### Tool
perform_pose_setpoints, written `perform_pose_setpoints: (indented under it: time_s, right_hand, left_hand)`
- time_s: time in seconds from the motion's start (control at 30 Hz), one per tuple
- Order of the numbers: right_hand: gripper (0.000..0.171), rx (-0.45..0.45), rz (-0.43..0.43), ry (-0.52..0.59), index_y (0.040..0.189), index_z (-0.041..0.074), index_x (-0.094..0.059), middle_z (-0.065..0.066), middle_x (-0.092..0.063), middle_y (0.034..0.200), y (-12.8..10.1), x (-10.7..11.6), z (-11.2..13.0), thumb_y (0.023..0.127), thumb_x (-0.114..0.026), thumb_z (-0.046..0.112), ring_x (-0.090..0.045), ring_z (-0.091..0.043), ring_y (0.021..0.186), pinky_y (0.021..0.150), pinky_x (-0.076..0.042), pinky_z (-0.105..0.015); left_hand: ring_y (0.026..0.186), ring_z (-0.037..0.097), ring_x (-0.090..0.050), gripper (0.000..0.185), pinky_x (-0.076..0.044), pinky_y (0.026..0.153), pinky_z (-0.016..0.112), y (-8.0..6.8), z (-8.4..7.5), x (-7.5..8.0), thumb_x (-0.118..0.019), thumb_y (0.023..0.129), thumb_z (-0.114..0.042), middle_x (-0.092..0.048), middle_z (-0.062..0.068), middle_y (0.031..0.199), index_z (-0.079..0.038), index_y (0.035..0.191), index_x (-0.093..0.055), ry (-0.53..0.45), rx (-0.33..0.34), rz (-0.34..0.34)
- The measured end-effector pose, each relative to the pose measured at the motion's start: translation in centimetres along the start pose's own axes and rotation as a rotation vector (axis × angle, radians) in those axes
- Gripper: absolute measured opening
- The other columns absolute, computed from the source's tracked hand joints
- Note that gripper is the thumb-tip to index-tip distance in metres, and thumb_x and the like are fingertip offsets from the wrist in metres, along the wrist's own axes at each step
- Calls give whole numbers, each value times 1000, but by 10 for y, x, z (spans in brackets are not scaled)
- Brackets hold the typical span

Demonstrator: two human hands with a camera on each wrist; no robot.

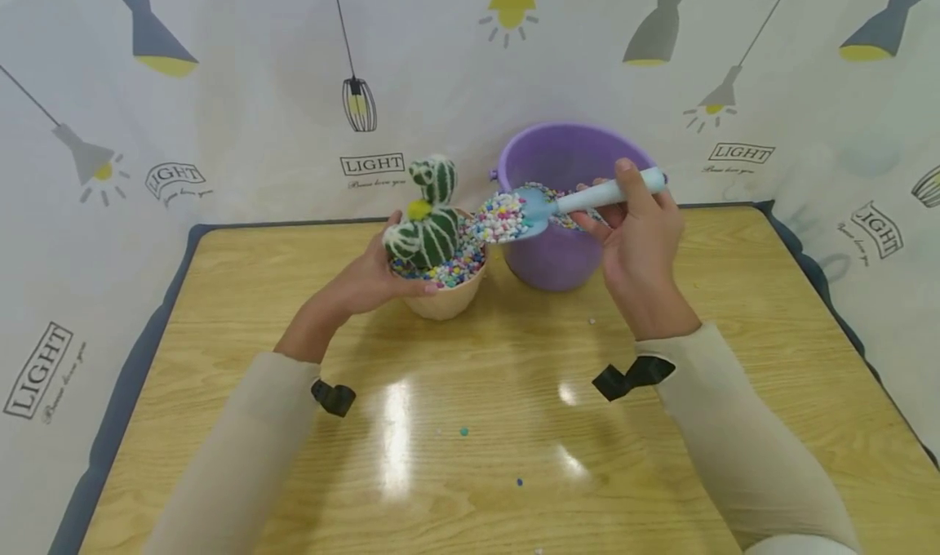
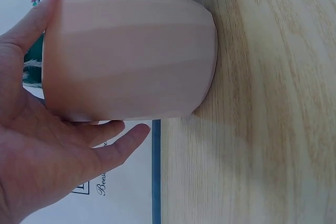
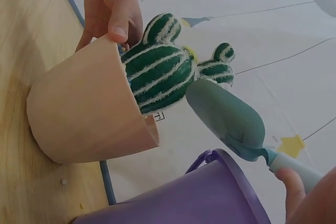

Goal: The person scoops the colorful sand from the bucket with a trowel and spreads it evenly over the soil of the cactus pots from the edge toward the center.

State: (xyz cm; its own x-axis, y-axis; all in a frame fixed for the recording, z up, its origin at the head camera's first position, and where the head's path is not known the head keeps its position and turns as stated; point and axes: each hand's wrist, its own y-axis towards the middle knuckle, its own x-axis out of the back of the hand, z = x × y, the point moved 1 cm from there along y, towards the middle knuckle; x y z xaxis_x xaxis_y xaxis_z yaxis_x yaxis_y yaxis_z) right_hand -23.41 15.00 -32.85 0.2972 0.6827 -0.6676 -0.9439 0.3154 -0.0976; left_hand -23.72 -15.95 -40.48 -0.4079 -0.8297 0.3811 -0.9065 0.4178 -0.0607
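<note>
A green cactus with white stripes and a yellow flower [image 1: 422,241] stands in a peach flowerpot [image 1: 444,300] on the table. Round the pot's near and left side, my left hand [image 1: 370,276] grips the rim, thumb in front and fingers behind, as the left wrist view shows. My right hand [image 1: 642,237] holds a light blue hand trowel [image 1: 539,208] by its pale handle. Multicoloured pebbles [image 1: 501,216] heap its blade, which overlaps the pot's right rim in the head view. In the right wrist view the trowel blade [image 3: 228,116] shows its underside beside the cactus [image 3: 163,74].
Behind and right of the pot stands a purple bucket [image 1: 554,257] with more pebbles inside. A few stray pebbles [image 1: 464,432] lie on the wooden table [image 1: 352,457]. A white backdrop [image 1: 257,130] printed with lamps rises along the table's back edge.
</note>
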Motion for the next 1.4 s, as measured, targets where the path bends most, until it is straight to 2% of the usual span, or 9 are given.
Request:
perform_pose_setpoints:
  time_s: [0.17,0.4,0.67,0.87,0.97,1.17,1.4]
  right_hand:
    - [29,28,21,-50,97,1,-60,-13,-62,81,2,-8,-2,82,-79,16,-72,-32,78,60,-59,-43]
    - [35,48,42,-63,101,2,-55,-16,-62,85,7,-15,-2,81,-80,15,-72,-33,78,57,-58,-43]
    - [33,81,62,-62,98,2,-57,-17,-64,83,8,-17,0,79,-81,13,-71,-32,72,55,-58,-42]
    - [32,81,64,-71,98,2,-58,-17,-64,83,6,-18,-2,79,-82,13,-71,-31,70,51,-57,-40]
    - [31,86,61,-85,99,2,-58,-17,-65,83,5,-18,-2,80,-81,13,-71,-31,70,51,-57,-40]
    - [34,100,70,-112,100,2,-59,-16,-66,82,2,-20,-3,78,-82,15,-71,-31,71,52,-57,-40]
    - [34,117,95,-129,98,1,-57,-17,-66,81,1,-22,-3,79,-81,16,-72,-32,73,52,-57,-40]
  left_hand:
    - [144,29,-26,116,-14,119,52,-1,-5,0,-82,79,-18,-30,9,156,-16,157,4,-34,11,13]
    - [142,31,-31,109,-17,119,50,-11,-30,1,-79,80,-9,-35,13,153,-10,156,0,-67,12,37]
    - [138,26,-37,112,-20,118,50,-2,-8,0,-83,77,-19,-42,7,148,-20,157,-4,-48,-13,8]
    - [137,25,-39,118,-23,118,47,-1,1,-2,-85,76,-20,-40,6,150,-19,157,1,-70,-13,-15]
    - [135,24,-42,114,-28,116,43,-1,-1,-5,-84,76,-15,-42,7,148,-16,157,-5,-96,-45,-39]
    - [129,28,-47,95,-36,112,42,-5,-18,-11,-83,74,-3,-48,13,140,-8,149,-24,-138,-150,-76]
    - [127,27,-49,92,-38,110,40,-10,-28,-14,-82,75,-2,-49,13,139,-5,148,-25,-120,-122,-119]
